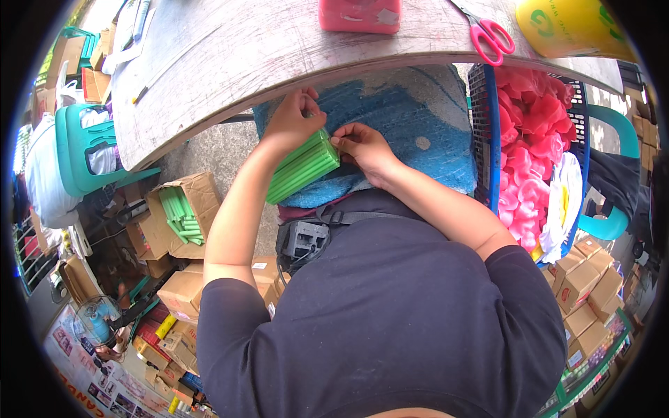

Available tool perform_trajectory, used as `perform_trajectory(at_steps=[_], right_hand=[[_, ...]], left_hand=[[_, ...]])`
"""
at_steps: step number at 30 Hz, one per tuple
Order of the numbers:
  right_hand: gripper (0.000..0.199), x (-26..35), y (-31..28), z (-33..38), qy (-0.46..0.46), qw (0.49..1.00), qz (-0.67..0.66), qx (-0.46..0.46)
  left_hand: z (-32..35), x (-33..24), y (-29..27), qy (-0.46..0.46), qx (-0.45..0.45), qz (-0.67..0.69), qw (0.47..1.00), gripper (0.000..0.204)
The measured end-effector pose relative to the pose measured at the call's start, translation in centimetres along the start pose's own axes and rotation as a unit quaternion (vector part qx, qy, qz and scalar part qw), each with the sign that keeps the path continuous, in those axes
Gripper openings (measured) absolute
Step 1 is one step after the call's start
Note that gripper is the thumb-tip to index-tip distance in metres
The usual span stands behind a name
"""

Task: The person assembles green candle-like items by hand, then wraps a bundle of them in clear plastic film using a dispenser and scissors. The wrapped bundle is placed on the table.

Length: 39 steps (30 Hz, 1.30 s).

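A bundle of slim green candles [304, 169] lies slantwise over my lap, side by side in what looks like clear wrapping. My left hand [295, 120] is bent over its upper end, fingers curled, with part of the grip hidden behind the hand. At the bundle's right end, my right hand [365, 150] pinches the edge between thumb and fingers. Beneath both hands a worn blue cloth [418, 150] covers my lap. To the left, an opened cardboard box [202, 195] holds similar green candles [181, 216].
Ahead stands a scratched wooden table [237, 59] with a pink block-shaped container [360, 15], pink-handled scissors [491, 40] and a yellow roll [568, 28]. A blue basket [486, 139] of pink petal-shaped pieces [529, 139] is at right. Teal chairs [73, 157] and boxes [185, 289] surround me.
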State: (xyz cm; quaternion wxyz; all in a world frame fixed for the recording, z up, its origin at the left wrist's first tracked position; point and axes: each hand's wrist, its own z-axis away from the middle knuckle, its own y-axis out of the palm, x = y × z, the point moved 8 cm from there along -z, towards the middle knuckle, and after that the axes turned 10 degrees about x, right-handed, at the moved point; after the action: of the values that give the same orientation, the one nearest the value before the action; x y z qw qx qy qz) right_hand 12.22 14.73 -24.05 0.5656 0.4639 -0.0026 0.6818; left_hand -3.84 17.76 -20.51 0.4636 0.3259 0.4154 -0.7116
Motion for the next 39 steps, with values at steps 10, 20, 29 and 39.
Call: perform_trajectory(at_steps=[10,20,29,39], right_hand=[[0.019,1.5,0.3,0.7,-0.073,0.963,0.259,-0.003],[0.014,-0.3,-0.2,0.8,0.023,0.996,0.066,0.047],[0.014,3.3,1.5,2.1,-0.194,0.865,0.456,0.075],[0.016,25.4,5.2,14.8,-0.655,0.541,0.5,-0.17]], left_hand=[[1.5,-3.6,0.2,0.074,-0.041,-0.07,0.994,0.022],[7.2,-8.0,2.3,0.158,-0.107,-0.43,0.882,0.025],[8.0,-6.2,2.8,0.089,-0.115,-0.407,0.902,0.049],[8.8,-5.5,4.2,-0.016,-0.104,-0.472,0.875,0.065]])
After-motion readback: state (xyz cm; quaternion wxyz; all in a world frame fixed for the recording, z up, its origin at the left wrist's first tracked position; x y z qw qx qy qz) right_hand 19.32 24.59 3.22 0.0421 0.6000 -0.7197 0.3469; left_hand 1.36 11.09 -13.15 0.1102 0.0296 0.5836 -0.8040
